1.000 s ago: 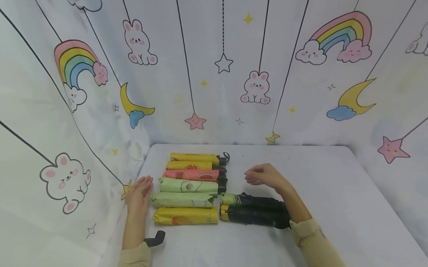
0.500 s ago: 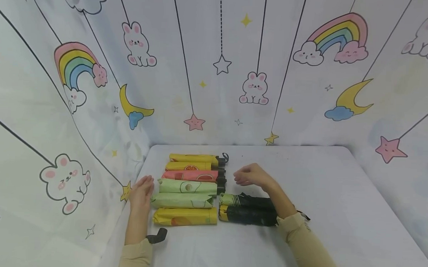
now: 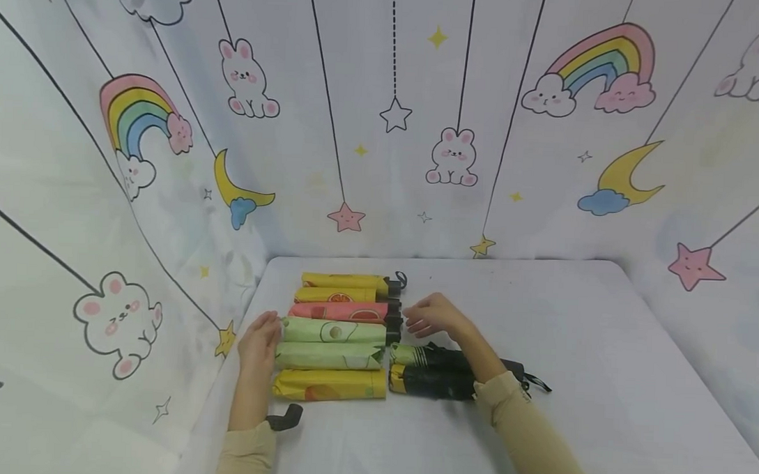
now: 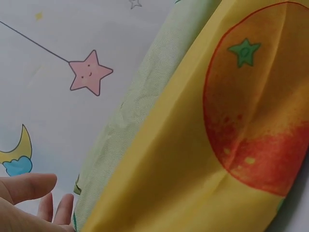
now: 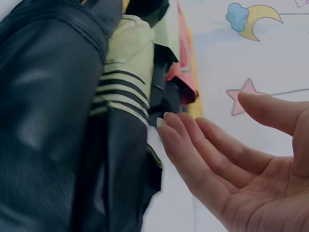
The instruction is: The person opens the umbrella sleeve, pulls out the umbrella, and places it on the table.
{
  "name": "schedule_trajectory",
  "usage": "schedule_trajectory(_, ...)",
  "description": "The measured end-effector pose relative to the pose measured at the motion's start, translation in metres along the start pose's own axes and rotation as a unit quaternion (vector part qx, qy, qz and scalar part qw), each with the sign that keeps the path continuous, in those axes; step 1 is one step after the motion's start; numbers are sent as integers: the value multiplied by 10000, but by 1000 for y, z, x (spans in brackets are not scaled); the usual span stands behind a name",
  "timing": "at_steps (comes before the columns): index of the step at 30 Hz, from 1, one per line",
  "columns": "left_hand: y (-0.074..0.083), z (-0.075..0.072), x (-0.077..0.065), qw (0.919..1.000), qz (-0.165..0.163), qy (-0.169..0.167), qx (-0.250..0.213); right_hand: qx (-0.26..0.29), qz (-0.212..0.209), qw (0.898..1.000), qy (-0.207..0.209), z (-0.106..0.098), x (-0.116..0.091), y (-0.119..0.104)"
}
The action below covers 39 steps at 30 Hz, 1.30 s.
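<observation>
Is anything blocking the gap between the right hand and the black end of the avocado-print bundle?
Nothing visible: in the head view, the right hand is close to the black end of the avocado-print bundle, with no object between. The green-and-black bundle lies nearer the person, outside that gap.

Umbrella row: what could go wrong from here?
1. The left hand is at the end of the avocado-print umbrella; a push might drag the close-packed pale green umbrella along.
2. The right sleeve overlaps the nearer dark umbrella, close to a loose strap; it could snag.
</observation>
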State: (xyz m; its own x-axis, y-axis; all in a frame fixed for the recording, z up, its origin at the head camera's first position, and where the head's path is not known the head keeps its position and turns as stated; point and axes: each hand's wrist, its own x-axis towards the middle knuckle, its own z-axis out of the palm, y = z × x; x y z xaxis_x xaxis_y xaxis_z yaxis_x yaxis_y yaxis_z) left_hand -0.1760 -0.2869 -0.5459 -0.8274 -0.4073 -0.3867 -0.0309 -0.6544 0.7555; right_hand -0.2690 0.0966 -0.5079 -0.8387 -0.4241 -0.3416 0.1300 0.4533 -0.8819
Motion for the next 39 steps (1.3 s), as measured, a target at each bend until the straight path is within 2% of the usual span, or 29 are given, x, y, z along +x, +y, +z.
schedule_trajectory(11,-4,2,-1,9998,-154,-121,63,19,368,9993,113,20,8,2)
schedule_trajectory(20,-12,-2,4,9999,-84,-71,72,-769,416,9955,356,28,9,9)
schedule_trajectory(26,-14,-2,4,9999,-114,-12,52,-937,386,9943,347,32,14,13)
schedule_trajectory(34,-12,-2,2,9998,-188,-2,-10,-592,885,9926,590,36,22,16)
schedule_trajectory(39,-9,-2,3,9996,-270,-4,-36,-279,980,9926,663,38,26,20)
